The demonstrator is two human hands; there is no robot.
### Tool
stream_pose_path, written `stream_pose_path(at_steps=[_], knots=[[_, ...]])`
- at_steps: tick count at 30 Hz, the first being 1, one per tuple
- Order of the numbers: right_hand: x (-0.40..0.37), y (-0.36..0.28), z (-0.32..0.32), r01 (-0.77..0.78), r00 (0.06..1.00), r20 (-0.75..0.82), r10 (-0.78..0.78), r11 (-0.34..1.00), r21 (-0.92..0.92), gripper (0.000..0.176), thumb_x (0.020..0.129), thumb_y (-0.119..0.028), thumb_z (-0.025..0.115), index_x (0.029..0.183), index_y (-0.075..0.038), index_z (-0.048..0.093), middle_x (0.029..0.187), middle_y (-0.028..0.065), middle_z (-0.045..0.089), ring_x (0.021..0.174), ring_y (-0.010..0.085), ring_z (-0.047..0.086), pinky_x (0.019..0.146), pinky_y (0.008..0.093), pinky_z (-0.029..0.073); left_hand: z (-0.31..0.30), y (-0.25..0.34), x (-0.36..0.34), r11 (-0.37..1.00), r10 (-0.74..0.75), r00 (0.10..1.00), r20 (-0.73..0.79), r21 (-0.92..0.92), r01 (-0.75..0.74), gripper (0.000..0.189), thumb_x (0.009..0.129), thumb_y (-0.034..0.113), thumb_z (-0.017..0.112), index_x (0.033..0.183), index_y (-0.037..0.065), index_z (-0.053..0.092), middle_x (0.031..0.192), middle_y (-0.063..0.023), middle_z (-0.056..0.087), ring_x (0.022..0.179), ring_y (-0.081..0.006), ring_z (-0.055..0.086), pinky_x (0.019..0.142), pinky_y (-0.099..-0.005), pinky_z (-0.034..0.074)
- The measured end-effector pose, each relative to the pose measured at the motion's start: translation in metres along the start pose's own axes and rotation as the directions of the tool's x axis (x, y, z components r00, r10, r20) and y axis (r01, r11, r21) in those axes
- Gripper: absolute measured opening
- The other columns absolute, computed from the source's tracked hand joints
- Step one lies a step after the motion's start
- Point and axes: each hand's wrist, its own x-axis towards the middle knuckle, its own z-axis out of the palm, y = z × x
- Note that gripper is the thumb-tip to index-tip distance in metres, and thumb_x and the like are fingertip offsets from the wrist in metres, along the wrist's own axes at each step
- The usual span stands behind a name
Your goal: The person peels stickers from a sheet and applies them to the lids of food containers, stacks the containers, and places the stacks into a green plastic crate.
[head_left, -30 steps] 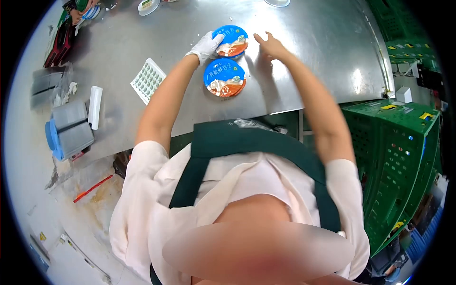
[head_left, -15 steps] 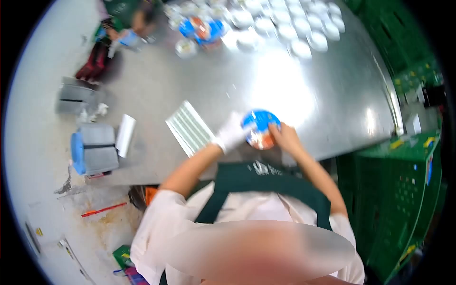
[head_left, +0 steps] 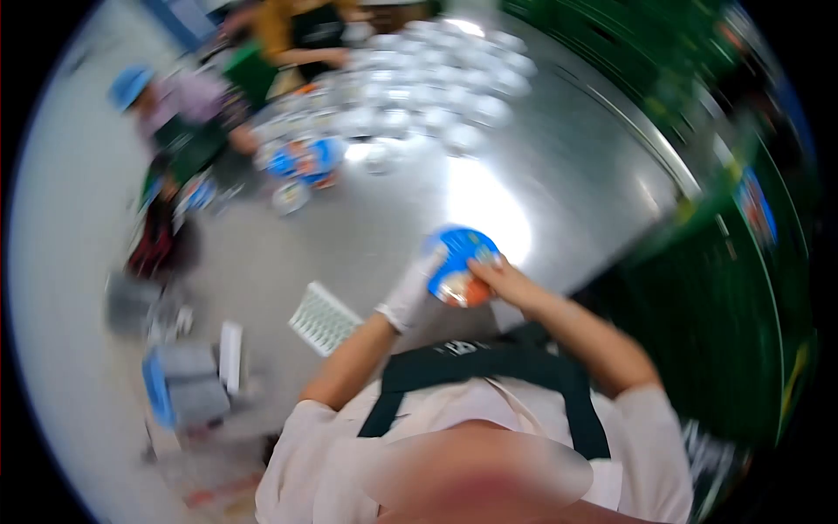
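A round tub with a blue and orange printed lid (head_left: 463, 262) is held just in front of my apron, above the metal table. My left hand (head_left: 417, 286), in a white glove, is closed on its left edge. My bare right hand (head_left: 504, 281) grips the right edge, with the thumb over the lid. Left of the gloved hand, a white sheet with rows of pale green labels (head_left: 321, 319) lies on the table. The underside of the tub is hidden.
Many white round tubs (head_left: 463, 138) and several blue-lidded ones (head_left: 305, 162) stand at the back of the steel table (head_left: 576, 166). Two co-workers stand at the back left; one wears a blue cap (head_left: 131, 86). Grey boxes (head_left: 196, 384) lie at left; green crates (head_left: 698, 314) flank the right.
My head view has swung upward, showing more of the far table and the co-workers. Both hands still hold the tub, whose lid is turned a little. Much of the picture is blurred.
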Motion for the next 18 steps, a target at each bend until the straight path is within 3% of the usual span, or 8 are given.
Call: stream_pose_path(at_steps=[2,3,6,10,12,14,15,18], knots=[[-0.073,-0.094,-0.006,0.106,0.959,-0.206,-0.196,0.919,-0.380,0.048,0.093,-0.026,0.063,0.131,0.000,0.048,0.111,0.0101,0.065,0.099,0.0164,0.062,0.092,0.0327,0.050,0.058,0.053,0.008,0.993,0.018,0.997,0.079,0.111,-0.027,0.049,0.099,0.043,0.052,0.127,0.003,0.053,0.114,-0.0090,0.064,0.099,-0.0177,0.065,0.088,-0.0303,0.054],[-0.083,-0.093,-0.023,0.455,0.838,-0.180,-0.515,0.842,-0.289,0.054,0.093,-0.031,0.063,0.131,0.002,0.046,0.112,0.0148,0.065,0.100,0.0197,0.063,0.092,0.0325,0.050,0.091,0.077,0.011,0.990,0.030,0.988,0.153,0.134,-0.050,0.050,0.099,0.045,0.051,0.129,0.004,0.052,0.115,-0.0087,0.064,0.100,-0.0175,0.064,0.090,-0.0311,0.053],[-0.154,-0.148,-0.083,0.431,0.632,-0.262,-0.729,0.612,-0.663,0.073,0.089,-0.052,0.062,0.132,0.004,0.045,0.115,0.0240,0.062,0.104,0.0307,0.064,0.099,0.0392,0.046,0.212,0.123,0.016,0.959,0.237,0.899,0.368,0.059,-0.277,0.055,0.100,0.045,0.049,0.134,0.003,0.047,0.127,-0.0111,0.059,0.118,-0.0213,0.058,0.102,-0.0351,0.047],[-0.313,-0.225,-0.154,0.129,0.684,-0.411,-0.602,0.654,-0.745,0.062,0.094,-0.050,0.058,0.136,-0.005,0.050,0.124,0.0134,0.062,0.108,0.0223,0.064,0.087,0.0368,0.052,0.371,0.150,0.047,0.879,0.302,0.698,0.649,0.093,-0.468,0.051,0.100,0.041,0.051,0.134,0.003,0.049,0.130,-0.0128,0.058,0.121,-0.0218,0.057,0.105,-0.0379,0.045],[-0.378,-0.274,-0.184,-0.074,0.798,-0.480,-0.365,0.731,-0.679,0.055,0.101,-0.047,0.045,0.128,-0.001,0.053,0.116,0.0127,0.065,0.105,0.0243,0.063,0.093,0.0421,0.050,0.431,0.158,0.098,0.191,0.368,0.387,0.845,0.339,-0.921,0.053,0.097,0.043,0.056,0.133,0.004,0.051,0.128,-0.0132,0.059,0.117,-0.0219,0.059,0.105,-0.0431,0.045],[-0.397,-0.265,-0.234,0.045,0.530,-0.801,-0.278,0.952,-0.302,0.050,0.097,-0.044,0.056,0.119,0.000,0.061,0.101,0.0104,0.069,0.088,0.0194,0.065,0.083,0.0344,0.052,0.517,0.141,0.076,0.877,0.067,0.515,0.855,0.195,-0.438,0.061,0.101,0.046,0.046,0.142,0.003,0.035,0.125,-0.0144,0.059,0.118,-0.0231,0.057,0.100,-0.0402,0.050],[-0.422,-0.238,-0.287,0.044,0.549,-0.771,-0.322,0.933,-0.358,0.058,0.093,-0.051,0.058,0.127,-0.004,0.056,0.114,0.0122,0.065,0.101,0.0221,0.063,0.087,0.0391,0.052,0.535,0.134,0.098,0.890,-0.034,0.383,0.923,0.202,-0.409,0.067,0.098,0.049,0.051,0.144,0.003,0.032,0.128,-0.0159,0.057,0.118,-0.0246,0.056,0.100,-0.0437,0.049],[-0.451,-0.193,-0.353,-0.057,0.648,-0.752,-0.123,0.976,-0.209,0.072,0.089,-0.062,0.057,0.137,-0.008,0.049,0.134,0.0145,0.057,0.120,0.0300,0.058,0.098,0.0488,0.047,0.603,0.050,0.171,0.881,-0.304,0.502,0.809,0.439,-0.174,0.072,0.090,0.052,0.063,0.139,0.003,0.042,0.128,-0.0148,0.057,0.120,-0.0275,0.055,0.106,-0.0571,0.039]])
